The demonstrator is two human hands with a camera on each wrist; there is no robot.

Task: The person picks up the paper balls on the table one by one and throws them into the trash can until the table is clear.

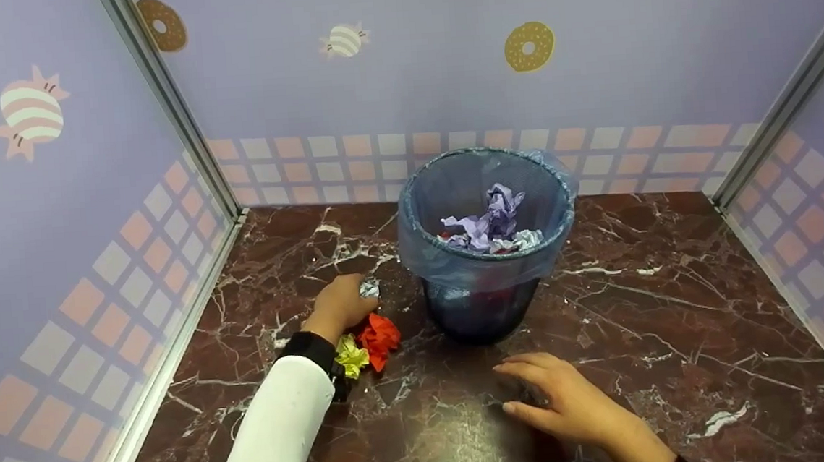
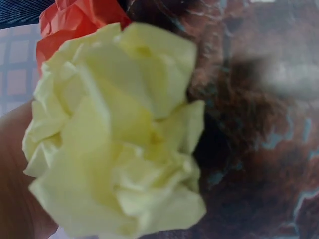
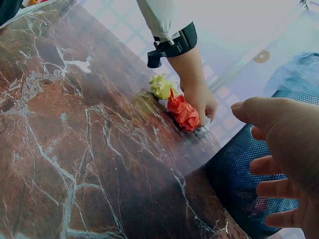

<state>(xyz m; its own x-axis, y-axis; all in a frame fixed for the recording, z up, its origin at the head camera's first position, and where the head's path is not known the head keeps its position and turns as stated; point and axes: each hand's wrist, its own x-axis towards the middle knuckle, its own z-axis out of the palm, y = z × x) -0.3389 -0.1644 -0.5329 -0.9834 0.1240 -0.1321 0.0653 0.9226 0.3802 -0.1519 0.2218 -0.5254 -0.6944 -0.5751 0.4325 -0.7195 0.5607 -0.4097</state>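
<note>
My left hand reaches down left of the bin, its fingers curled round a crumpled whitish-grey paper ball at the tabletop. Much of that ball is hidden by the hand; a bit of it shows under the fingertips in the right wrist view. Close by the left wrist lie a red paper ball and a yellow paper ball, side by side. The yellow one fills much of the left wrist view. Over the table in front of the bin, my right hand holds nothing, fingers loosely bent and thumb apart.
A dark mesh waste bin lined with a translucent blue bag stands behind and between the hands. Inside are crumpled purple paper and some whitish and red pieces. Patterned lilac walls enclose the marbled table at back and sides.
</note>
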